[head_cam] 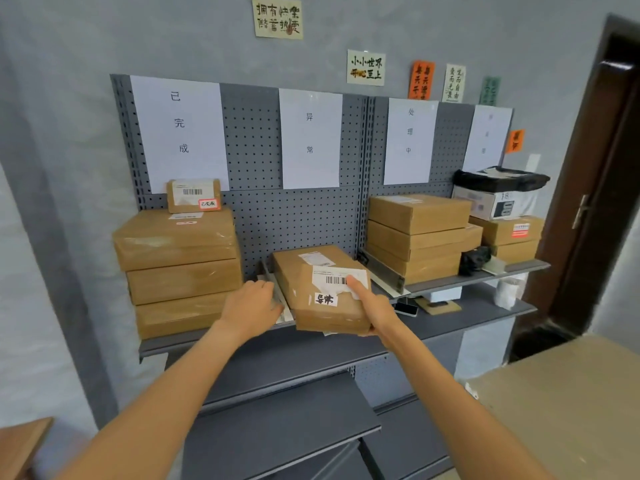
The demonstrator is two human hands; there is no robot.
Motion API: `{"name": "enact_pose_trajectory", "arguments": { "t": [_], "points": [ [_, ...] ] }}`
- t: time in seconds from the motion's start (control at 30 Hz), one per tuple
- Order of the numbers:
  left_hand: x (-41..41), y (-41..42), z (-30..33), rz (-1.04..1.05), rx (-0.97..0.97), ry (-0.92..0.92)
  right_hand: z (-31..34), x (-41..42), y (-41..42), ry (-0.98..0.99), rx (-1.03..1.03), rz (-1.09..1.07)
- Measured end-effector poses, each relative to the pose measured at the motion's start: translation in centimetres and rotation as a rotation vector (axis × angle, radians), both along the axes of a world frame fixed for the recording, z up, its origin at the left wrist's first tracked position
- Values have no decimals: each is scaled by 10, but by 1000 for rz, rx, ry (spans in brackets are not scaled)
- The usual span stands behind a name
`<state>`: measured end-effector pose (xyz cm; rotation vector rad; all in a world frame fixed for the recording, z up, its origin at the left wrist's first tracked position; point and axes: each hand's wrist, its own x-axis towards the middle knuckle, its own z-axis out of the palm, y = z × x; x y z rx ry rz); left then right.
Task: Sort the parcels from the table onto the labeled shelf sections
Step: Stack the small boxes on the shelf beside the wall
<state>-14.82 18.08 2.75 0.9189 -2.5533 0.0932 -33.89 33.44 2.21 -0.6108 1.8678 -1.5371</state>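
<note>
- Shelf unit point(478, 308): grey, with a perforated back panel carrying four white section labels point(310, 138).
- Left section: a stack of three large brown boxes point(180, 271), with one small box point(194, 195) on top, against the panel.
- Third section: a stack of three brown boxes point(420, 237). Just beside it on the right, a small black wrapped item point(473, 259).
- Far right section: two brown boxes point(509, 239), a white carton point(491, 202) on them, and a black bag point(502, 178) on top.
- Parcel point(320, 289): one flat brown box with a barcode label and a handwritten tag, in the second section, tilted, its near end at the shelf's front edge.
- Right hand point(372, 306): grips the parcel's near right corner, thumb pressed on the barcode label.
- Left hand point(251, 303): fingers curled at the parcel's left edge, beside the left stack; whether it actually grips cannot be told.
- Worktop point(568, 403): tan surface, lower right.
</note>
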Motion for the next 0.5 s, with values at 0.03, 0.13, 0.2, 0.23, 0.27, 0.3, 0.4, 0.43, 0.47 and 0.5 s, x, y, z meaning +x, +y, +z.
{"name": "enact_pose_trajectory", "arguments": {
  "t": [0.03,0.13,0.2,0.23,0.27,0.3,0.4,0.43,0.47,0.5],
  "points": [
    [-10,2,-3,-2,1,-11,-2,-9,5,-11,6,-9],
    [-38,5,-9,-17,16,-24,-8,-36,15,-3,32,-59],
    [-58,5,-13,-33,40,-34,-12,-51,20,-2,39,-87],
    [-67,4,-16,-42,50,-42,-14,-59,22,-3,39,-101],
    [-77,3,-18,-51,60,-47,-17,-67,23,-7,40,-114],
    [-87,2,-21,-61,65,-46,-19,-75,23,-13,42,-122],
    [-118,-9,-28,-88,83,-27,-24,-103,16,-20,52,-146],
    [-128,-15,-30,-90,92,-29,-25,-113,11,-19,55,-153],
    [-139,-22,-32,-86,101,-33,-26,-124,7,-18,61,-157],
    [-151,-31,-33,-79,109,-37,-26,-135,0,-13,72,-160]
  ]
}}
